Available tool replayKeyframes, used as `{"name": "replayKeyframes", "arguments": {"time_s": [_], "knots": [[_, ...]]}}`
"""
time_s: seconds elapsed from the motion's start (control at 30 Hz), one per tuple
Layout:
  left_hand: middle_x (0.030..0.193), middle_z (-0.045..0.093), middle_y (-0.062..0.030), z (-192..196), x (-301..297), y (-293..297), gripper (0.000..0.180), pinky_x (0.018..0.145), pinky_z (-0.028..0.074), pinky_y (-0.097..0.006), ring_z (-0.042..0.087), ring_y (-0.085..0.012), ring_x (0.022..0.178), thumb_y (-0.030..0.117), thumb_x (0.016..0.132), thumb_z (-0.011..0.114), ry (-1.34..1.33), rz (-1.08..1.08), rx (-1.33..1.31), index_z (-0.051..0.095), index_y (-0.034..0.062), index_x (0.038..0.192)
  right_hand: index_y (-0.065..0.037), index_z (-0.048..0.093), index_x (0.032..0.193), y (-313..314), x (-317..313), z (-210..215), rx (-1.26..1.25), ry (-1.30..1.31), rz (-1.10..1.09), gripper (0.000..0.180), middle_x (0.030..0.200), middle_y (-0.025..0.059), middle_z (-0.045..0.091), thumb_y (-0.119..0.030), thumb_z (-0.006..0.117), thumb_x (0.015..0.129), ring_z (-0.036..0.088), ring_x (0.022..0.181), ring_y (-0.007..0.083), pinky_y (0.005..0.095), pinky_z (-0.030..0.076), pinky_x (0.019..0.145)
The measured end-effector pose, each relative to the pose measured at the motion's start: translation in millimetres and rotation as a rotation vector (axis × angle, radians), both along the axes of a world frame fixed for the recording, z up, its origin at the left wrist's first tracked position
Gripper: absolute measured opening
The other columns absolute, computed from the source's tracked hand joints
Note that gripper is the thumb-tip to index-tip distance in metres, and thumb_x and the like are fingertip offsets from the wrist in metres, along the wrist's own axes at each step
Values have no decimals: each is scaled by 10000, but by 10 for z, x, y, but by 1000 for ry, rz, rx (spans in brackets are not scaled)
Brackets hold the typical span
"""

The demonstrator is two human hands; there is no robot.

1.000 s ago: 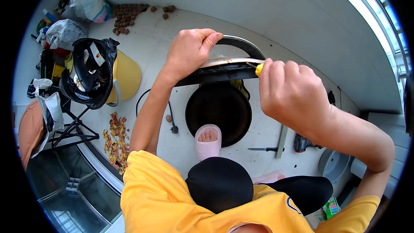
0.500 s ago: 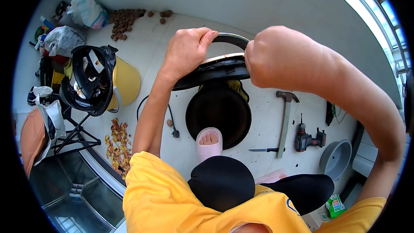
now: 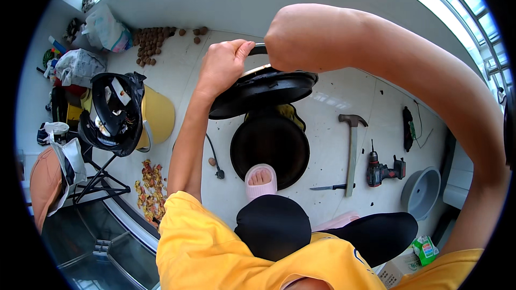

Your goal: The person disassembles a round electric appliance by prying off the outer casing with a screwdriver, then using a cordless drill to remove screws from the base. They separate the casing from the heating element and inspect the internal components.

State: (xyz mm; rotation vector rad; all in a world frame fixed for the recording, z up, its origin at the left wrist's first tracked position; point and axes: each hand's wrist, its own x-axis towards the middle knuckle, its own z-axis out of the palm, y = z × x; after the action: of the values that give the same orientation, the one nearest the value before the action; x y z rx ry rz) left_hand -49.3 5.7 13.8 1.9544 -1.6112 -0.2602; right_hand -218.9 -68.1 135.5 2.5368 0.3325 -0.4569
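A round black hinged pan, which looks like an electric griddle, stands open on the floor. Its dark lower plate [image 3: 269,147] lies flat, with my foot in a pink slipper [image 3: 260,181] pressing on its near edge. The upper half [image 3: 263,96] is raised and tilted, and a curved rim band [image 3: 258,49] stands partly away from it. My left hand [image 3: 224,64] is closed round the band's left side, thumb on top. My right hand [image 3: 290,37] is closed at the band's right side; most of its fingers are hidden from view.
To the right lie a claw hammer [image 3: 352,153], a knife [image 3: 328,187] and a cordless drill [image 3: 382,171], near a grey basin [image 3: 422,192]. Left are a power plug [image 3: 219,173], peelings [image 3: 151,188] and a yellow bin [image 3: 158,115]. Round brown nuts [image 3: 150,45] lie behind.
My right hand has moved up and to the left, its forearm lifting. The left hand has shifted slightly left. The upper half has tilted, showing more of its dark face.
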Motion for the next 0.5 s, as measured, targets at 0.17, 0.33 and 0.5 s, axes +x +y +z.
{"name": "replayKeyframes", "arguments": {"time_s": [0.17, 0.33, 0.5], "knots": [[792, 638, -172, 56, 155, -234, 388, 706, 460, -423, 595, -356, 789, 401, 922, 467, -29, 22, 206, 678, 76, 944, -147, 635, 560, -91, 36, -9, -63, -124, -12, 148, 554, -2, 589, -59, 656, 676, 606, 570, 153, 265, 459, 477], [993, 644, -172, 21, 335, -610, 503, 864, 432, -421, 568, -351, 997, 481, 925, 370, 10, 110, 444, 668, 76, 941, -144, 621, 565, -266, 290, -299, -337, -194, -362, 92, 536, -18, 550, -174, 688, 621, 576, 511, 157, 287, 450, 416], [1092, 631, -164, 1, 254, -673, 540, 926, 409, -444, 545, -359, 1089, 516, 912, 332, -89, 257, 515, 678, 110, 996, -128, 623, 564, -442, 361, -442, -300, -267, -245, 94, 550, -5, 573, -152, 679, 635, 581, 508, 166, 277, 460, 447]]}}
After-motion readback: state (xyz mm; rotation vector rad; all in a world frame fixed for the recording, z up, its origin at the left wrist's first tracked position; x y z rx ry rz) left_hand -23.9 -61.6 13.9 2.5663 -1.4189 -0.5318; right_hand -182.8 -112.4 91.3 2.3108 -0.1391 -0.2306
